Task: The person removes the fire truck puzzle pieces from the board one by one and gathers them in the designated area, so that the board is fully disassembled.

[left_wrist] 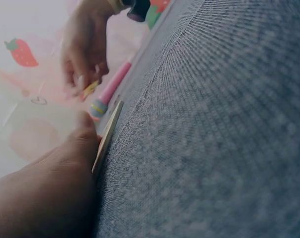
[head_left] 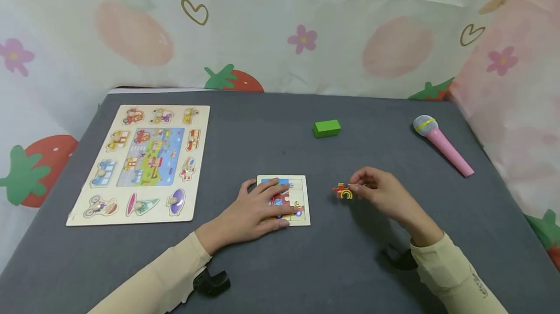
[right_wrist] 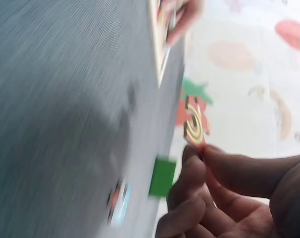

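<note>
My left hand (head_left: 258,209) rests flat with spread fingers over a small wooden jigsaw board (head_left: 307,212), covering much of its picture. Some pieces with red, blue and yellow parts show between the fingers. To the right of that board, my right hand (head_left: 382,192) pinches a red and yellow jigsaw piece (head_left: 342,191) between thumb and forefinger. The right wrist view shows the piece (right_wrist: 195,121) held above the table by one edge. A blurred small flat thing (right_wrist: 119,203) in red, white and blue lies on the cloth there; the head view does not show it.
At the left lies a large wooden knob puzzle (head_left: 202,158) with vehicle pieces. Behind the small board sits a green block (head_left: 326,129). A pink toy microphone (head_left: 448,151) lies at the right. Dark grey cloth (head_left: 262,124) covers the table, and a printed curtain (head_left: 332,8) hangs behind.
</note>
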`<state>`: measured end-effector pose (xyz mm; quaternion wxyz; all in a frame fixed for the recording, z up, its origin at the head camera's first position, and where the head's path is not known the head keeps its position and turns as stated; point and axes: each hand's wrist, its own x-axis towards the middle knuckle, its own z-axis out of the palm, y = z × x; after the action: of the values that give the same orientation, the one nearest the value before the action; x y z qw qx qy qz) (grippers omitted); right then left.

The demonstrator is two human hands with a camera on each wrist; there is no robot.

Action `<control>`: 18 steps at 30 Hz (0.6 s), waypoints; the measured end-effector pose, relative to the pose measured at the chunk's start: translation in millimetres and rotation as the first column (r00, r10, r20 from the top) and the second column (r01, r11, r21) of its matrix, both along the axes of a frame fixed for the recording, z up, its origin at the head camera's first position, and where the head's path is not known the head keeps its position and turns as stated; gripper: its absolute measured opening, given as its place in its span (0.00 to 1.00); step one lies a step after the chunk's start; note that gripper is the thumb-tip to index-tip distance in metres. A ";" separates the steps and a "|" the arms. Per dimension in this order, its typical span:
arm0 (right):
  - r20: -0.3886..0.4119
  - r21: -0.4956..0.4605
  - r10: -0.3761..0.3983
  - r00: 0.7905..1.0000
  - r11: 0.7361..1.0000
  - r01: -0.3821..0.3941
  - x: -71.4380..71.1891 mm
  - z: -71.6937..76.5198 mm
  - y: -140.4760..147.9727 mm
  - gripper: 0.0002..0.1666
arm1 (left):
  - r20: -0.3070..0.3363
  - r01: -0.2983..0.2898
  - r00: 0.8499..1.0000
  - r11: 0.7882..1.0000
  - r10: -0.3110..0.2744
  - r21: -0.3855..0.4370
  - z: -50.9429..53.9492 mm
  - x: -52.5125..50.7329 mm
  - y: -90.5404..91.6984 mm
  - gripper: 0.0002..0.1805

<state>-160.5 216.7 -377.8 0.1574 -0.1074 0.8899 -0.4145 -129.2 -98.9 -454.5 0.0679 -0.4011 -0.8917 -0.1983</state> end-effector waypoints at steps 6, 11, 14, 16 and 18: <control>0.079 0.050 0.010 0.997 0.999 -0.014 2.2 -0.6 34.0 0.11 | -0.028 -0.006 1.000 1.000 0.007 0.014 -2.5 -0.7 -1.0 0.18; 0.097 0.093 0.007 0.995 0.996 -0.016 4.2 -6.9 44.8 0.10 | -0.033 0.003 0.999 1.000 -0.002 0.014 -3.9 -1.5 0.2 0.18; 0.077 0.108 0.015 0.997 0.994 -0.023 4.6 -11.5 47.8 0.09 | -0.030 -0.004 1.000 1.000 0.005 0.020 -4.4 -1.2 0.2 0.17; 0.055 0.112 0.027 0.998 0.993 -0.033 4.5 -13.6 48.5 0.08 | -0.031 -0.010 0.999 1.000 0.011 0.020 -4.1 -1.0 0.2 0.17; 0.027 0.123 0.036 0.999 0.992 -0.039 4.3 -15.2 48.2 0.08 | -0.033 -0.014 0.999 1.000 0.014 0.017 -4.2 -1.2 0.2 0.17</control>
<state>-156.2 264.9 -393.0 0.1827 -0.1091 0.9096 -0.3568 -130.4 -98.8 -458.7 0.0873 -0.3974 -0.8916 -0.1989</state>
